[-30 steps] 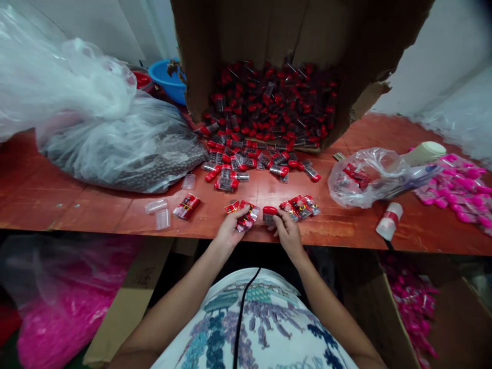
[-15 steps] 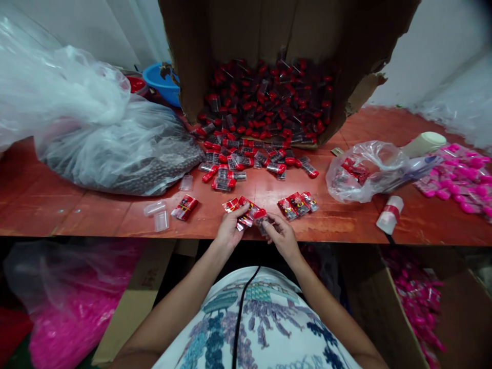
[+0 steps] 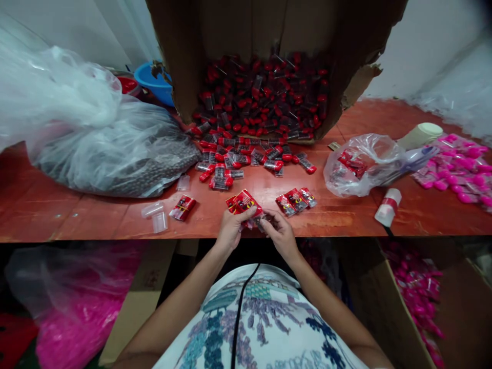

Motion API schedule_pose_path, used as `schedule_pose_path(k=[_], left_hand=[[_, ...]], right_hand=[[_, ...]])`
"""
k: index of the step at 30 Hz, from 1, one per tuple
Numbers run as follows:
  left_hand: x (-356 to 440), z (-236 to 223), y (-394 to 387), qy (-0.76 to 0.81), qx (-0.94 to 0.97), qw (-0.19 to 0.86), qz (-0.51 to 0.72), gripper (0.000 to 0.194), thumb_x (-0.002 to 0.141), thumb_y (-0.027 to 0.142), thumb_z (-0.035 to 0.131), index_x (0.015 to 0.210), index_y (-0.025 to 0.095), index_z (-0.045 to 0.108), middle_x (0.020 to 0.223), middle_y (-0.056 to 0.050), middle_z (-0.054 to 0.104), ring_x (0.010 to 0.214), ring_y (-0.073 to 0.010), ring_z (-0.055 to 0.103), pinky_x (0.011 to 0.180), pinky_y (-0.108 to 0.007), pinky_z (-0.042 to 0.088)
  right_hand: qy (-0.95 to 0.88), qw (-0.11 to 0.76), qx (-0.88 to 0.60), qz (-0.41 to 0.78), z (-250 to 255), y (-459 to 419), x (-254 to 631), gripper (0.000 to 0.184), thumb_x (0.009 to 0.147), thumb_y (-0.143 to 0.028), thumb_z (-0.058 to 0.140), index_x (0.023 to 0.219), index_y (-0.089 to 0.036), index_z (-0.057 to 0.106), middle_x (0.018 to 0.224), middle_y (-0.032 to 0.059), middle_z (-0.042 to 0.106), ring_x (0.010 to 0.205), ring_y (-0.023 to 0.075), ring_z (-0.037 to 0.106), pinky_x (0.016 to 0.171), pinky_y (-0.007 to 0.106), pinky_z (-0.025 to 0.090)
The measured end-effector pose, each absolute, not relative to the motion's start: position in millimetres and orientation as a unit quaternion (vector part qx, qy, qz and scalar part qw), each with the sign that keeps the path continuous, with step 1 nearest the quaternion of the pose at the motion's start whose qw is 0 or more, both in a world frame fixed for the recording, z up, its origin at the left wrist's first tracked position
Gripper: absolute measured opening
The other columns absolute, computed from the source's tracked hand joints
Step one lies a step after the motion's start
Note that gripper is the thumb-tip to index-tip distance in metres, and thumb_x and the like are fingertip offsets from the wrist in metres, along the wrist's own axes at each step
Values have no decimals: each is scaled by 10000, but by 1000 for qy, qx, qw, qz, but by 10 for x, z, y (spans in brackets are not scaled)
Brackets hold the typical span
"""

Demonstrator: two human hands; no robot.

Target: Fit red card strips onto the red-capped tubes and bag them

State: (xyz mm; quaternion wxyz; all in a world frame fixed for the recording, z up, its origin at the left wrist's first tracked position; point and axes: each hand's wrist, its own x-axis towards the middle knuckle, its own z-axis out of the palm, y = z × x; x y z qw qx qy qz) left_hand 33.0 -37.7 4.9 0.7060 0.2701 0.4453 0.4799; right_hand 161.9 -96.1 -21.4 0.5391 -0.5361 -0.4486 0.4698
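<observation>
Near the table's front edge, my left hand point(image 3: 229, 229) is closed on several red printed plastic packets point(image 3: 244, 201), fanned out above the thumb. My right hand point(image 3: 282, 233) pinches a small clear container of dark beads point(image 3: 260, 222) against the lower edge of these packets. Its red cap is hidden now, and whether it sits inside a packet or behind it I cannot tell. To the right lie filled red packets point(image 3: 295, 200) in a row. A banded bundle of red packets point(image 3: 183, 207) rests on the left.
Behind my hands, red-capped containers point(image 3: 230, 160) spill from a torn cardboard box point(image 3: 351, 89). A plastic bag of dark beads point(image 3: 126, 159) stands left, near empty clear containers point(image 3: 158, 216). A clear bag point(image 3: 348, 179), a white roll point(image 3: 388, 207) and pink items point(image 3: 457, 174) lie right.
The red-capped container has moved in against the packets, so its cap no longer shows. The packets in my left hand have tilted up and spread. The view has shifted slightly.
</observation>
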Motion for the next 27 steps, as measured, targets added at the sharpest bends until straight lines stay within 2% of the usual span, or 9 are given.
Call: schedule_pose_path(k=[6, 9, 12, 15, 18, 20, 23, 25, 27], left_hand=[[298, 106, -384, 439, 327, 701, 457, 224, 539, 170, 821, 710, 108, 690, 665, -43, 692, 524, -124, 589, 487, -211, 449], [283, 140, -375, 435, 326, 717, 436, 242, 511, 152, 831, 705, 103, 695, 654, -52, 690, 533, -138, 601, 511, -222, 462], [307, 139, -385, 449, 314, 704, 452, 224, 512, 159, 832, 678, 108, 691, 641, -44, 686, 530, -133, 603, 525, -219, 468], [338, 115, -399, 455, 306, 685, 479, 213, 520, 171, 831, 672, 124, 689, 640, -21, 681, 540, -121, 601, 542, -211, 474], [332, 107, -391, 455, 333, 687, 459, 217, 531, 179, 828, 690, 125, 692, 642, -23, 678, 538, -125, 596, 518, -208, 464], [310, 115, -373, 455, 360, 686, 439, 235, 529, 172, 829, 717, 118, 699, 665, -38, 688, 551, -135, 603, 509, -210, 460], [296, 122, -351, 452, 370, 693, 423, 290, 500, 140, 838, 759, 111, 710, 705, -57, 705, 579, -149, 621, 542, -219, 477], [315, 112, -356, 452, 354, 700, 424, 323, 475, 123, 844, 769, 111, 713, 723, -64, 712, 603, -158, 632, 576, -230, 491], [351, 92, -375, 454, 343, 701, 430, 306, 473, 134, 846, 745, 112, 708, 701, -60, 705, 588, -156, 625, 563, -231, 488]], right_hand=[[-403, 543, -526, 515, -207, -944, 1643, 362, 796, -367, 623, 1126, -228, 570, 797, 0, 613, 629, 120, 569, 427, 175, 432], [-416, 531, -522, 523, -193, -937, 1684, 329, 804, -367, 616, 1101, -228, 589, 817, 7, 638, 624, 123, 587, 443, 189, 453], [-489, 520, -528, 461, -147, -934, 1736, 280, 825, -340, 602, 1079, -228, 636, 954, 35, 675, 795, 160, 632, 673, 269, 532], [-547, 511, -539, 386, -106, -940, 1763, 262, 846, -312, 586, 1090, -245, 655, 1027, 45, 673, 938, 182, 620, 862, 324, 490], [-526, 523, -546, 389, -115, -954, 1746, 260, 849, -320, 584, 1090, -249, 647, 997, 39, 675, 895, 174, 628, 822, 306, 503], [-482, 534, -547, 429, -146, -959, 1727, 278, 840, -345, 590, 1096, -241, 627, 917, 24, 678, 795, 160, 635, 707, 272, 524], [-430, 535, -545, 482, -188, -951, 1728, 303, 830, -388, 589, 1089, -231, 612, 836, 9, 670, 664, 141, 621, 514, 218, 492], [-433, 539, -547, 472, -191, -948, 1746, 294, 828, -388, 594, 1068, -223, 629, 863, 16, 673, 689, 144, 624, 537, 223, 502], [-459, 544, -557, 428, -172, -955, 1762, 281, 825, -371, 605, 1059, -221, 646, 895, 27, 672, 749, 153, 625, 642, 253, 523]])
